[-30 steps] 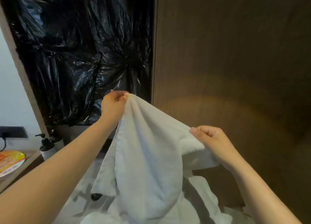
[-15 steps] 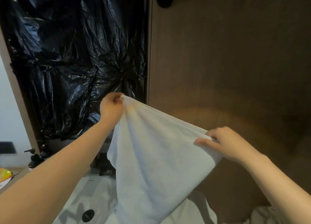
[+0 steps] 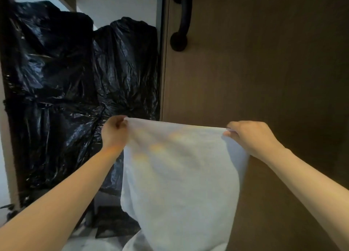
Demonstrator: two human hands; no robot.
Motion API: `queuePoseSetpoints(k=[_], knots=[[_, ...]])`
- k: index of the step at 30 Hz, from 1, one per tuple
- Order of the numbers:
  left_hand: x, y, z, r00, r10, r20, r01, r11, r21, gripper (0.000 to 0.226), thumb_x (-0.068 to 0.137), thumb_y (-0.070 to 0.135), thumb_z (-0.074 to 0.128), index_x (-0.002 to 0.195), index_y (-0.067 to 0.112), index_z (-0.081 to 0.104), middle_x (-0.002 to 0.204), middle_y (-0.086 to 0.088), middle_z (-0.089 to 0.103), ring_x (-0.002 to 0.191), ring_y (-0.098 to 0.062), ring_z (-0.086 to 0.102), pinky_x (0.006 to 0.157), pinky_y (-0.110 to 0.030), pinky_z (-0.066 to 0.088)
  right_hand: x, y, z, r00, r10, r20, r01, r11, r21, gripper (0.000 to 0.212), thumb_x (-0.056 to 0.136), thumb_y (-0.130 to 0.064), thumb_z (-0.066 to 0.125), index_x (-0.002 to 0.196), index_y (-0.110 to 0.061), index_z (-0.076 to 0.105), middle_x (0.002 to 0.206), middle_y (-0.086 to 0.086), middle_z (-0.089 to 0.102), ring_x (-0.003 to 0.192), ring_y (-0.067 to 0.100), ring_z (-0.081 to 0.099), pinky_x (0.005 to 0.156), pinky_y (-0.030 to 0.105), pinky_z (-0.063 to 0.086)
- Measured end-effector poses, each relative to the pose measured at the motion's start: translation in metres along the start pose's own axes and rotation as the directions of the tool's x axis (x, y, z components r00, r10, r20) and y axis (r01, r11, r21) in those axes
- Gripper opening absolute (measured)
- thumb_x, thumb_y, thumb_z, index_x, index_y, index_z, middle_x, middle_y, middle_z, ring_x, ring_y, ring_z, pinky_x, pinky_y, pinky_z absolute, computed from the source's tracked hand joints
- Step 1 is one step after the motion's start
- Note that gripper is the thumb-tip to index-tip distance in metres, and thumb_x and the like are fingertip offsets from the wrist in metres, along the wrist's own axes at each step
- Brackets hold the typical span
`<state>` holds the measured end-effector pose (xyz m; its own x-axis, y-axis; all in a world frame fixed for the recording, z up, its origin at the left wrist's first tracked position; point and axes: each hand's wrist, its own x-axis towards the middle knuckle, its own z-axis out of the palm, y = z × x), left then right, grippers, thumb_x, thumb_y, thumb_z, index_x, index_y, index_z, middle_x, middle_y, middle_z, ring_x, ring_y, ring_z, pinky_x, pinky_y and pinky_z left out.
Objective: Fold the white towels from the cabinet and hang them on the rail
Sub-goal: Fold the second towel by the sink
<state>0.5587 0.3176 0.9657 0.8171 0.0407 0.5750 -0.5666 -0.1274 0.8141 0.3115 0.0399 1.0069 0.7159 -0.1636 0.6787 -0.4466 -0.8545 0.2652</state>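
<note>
Holding a white towel up by its top corners: left hand pinches the left corner, right hand pinches the right. Top edge pulled near level between them; cloth hangs in front of a brown door with a black handle. Black bags fill the opening at left.
</note>
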Motion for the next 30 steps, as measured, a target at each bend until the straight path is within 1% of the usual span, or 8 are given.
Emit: queuePoseSetpoints(k=[5, 9, 13, 19, 22, 26, 28, 30], knots=[[0.004, 0.001, 0.0, 0.999, 0.038, -0.003, -0.038, 0.999, -0.012, 0.024, 0.097, 0.018, 0.051, 0.115, 0.012, 0.066, 0.108, -0.007, 0.068, 0.093, -0.015, 0.053, 0.082, -0.029, 0.039, 0.01, 0.002, -0.003, 0.999, -0.012, -0.035, 0.009, 0.998, -0.069, 0.028, 0.097, -0.049, 0.048, 0.088, -0.026, 0.059, 0.073, -0.009, 0.059, 0.064, 0.01, 0.058, 0.061, 0.025, 0.053], [0.007, 0.0, 0.0, 0.999, 0.048, 0.008, -0.047, 0.999, -0.024, 0.026, 0.096, 0.017, 0.05, 0.115, 0.011, 0.067, 0.106, -0.006, 0.068, 0.094, -0.017, 0.056, 0.082, -0.029, 0.04, 0.008, 0.0, 0.001, 0.997, -0.036, -0.074, 0.028, 0.994, -0.104, 0.03, 0.099, -0.048, 0.045, 0.087, -0.024, 0.058, 0.073, -0.007, 0.058, 0.066, 0.012, 0.057, 0.055, 0.022, 0.042], [0.008, 0.001, 0.003, 0.998, 0.069, 0.015, -0.068, 0.997, -0.042, 0.025, 0.097, 0.017, 0.05, 0.115, 0.011, 0.066, 0.102, -0.001, 0.065, 0.093, -0.014, 0.054, 0.08, -0.028, 0.039, 0.005, -0.001, 0.0, 0.995, -0.026, -0.099, 0.016, 0.995, -0.096, 0.03, 0.1, -0.045, 0.043, 0.09, -0.023, 0.06, 0.076, -0.007, 0.057, 0.069, 0.011, 0.057, 0.06, 0.02, 0.046], [0.007, 0.003, 0.005, 0.996, 0.082, 0.025, -0.081, 0.996, -0.033, 0.021, 0.095, 0.018, 0.052, 0.111, 0.016, 0.067, 0.096, 0.006, 0.063, 0.088, -0.011, 0.055, 0.068, -0.014, 0.035, -0.011, -0.003, 0.001, 0.996, 0.037, -0.079, -0.042, 0.997, -0.058, 0.054, 0.094, -0.054, 0.014, 0.078, -0.025, 0.057, 0.072, -0.006, 0.06, 0.066, 0.01, 0.057, 0.06, 0.02, 0.048], [0.002, 0.007, 0.006, 0.996, 0.085, 0.025, -0.085, 0.996, -0.014, 0.02, 0.095, 0.017, 0.053, 0.109, 0.017, 0.068, 0.095, 0.006, 0.064, 0.087, -0.01, 0.055, 0.067, -0.012, 0.034, -0.019, -0.005, 0.007, 0.994, 0.078, -0.077, -0.082, 0.995, -0.048, 0.064, 0.092, -0.055, 0.01, 0.079, -0.023, 0.064, 0.073, -0.006, 0.061, 0.068, 0.01, 0.057, 0.061, 0.02, 0.048], [-0.014, 0.018, 0.005, 0.993, 0.067, 0.093, -0.066, 0.998, -0.015, 0.021, 0.095, 0.019, 0.054, 0.11, 0.019, 0.068, 0.096, 0.005, 0.065, 0.087, -0.009, 0.057, 0.072, -0.02, 0.038, -0.027, -0.004, 0.022, 0.992, 0.125, 0.029, -0.122, 0.989, -0.083, 0.054, 0.098, -0.052, 0.021, 0.089, -0.02, 0.063, 0.084, -0.004, 0.051, 0.078, 0.011, 0.049, 0.064, 0.024, 0.042], [-0.031, 0.023, 0.005, 0.985, 0.082, 0.151, -0.076, 0.996, -0.047, 0.018, 0.094, 0.02, 0.056, 0.107, 0.023, 0.069, 0.092, 0.008, 0.066, 0.077, 0.001, 0.058, 0.066, -0.012, 0.039, -0.033, -0.007, 0.03, 0.984, 0.118, 0.134, -0.117, 0.993, -0.015, 0.042, 0.101, -0.049, 0.031, 0.097, -0.018, 0.059, 0.09, -0.002, 0.049, 0.086, 0.017, 0.052, 0.069, 0.028, 0.042], [-0.054, 0.026, 0.006, 0.969, 0.112, 0.221, -0.088, 0.99, -0.115, 0.015, 0.092, 0.018, 0.06, 0.101, 0.025, 0.07, 0.086, 0.012, 0.068, 0.07, 0.009, 0.059, 0.06, -0.002, 0.04, -0.043, -0.019, 0.033, 0.965, 0.102, 0.24, -0.147, 0.973, 0.179, 0.032, 0.1, -0.047, 0.039, 0.098, -0.021, 0.057, 0.092, -0.005, 0.052, 0.086, 0.015, 0.055, 0.067, 0.027, 0.042]])
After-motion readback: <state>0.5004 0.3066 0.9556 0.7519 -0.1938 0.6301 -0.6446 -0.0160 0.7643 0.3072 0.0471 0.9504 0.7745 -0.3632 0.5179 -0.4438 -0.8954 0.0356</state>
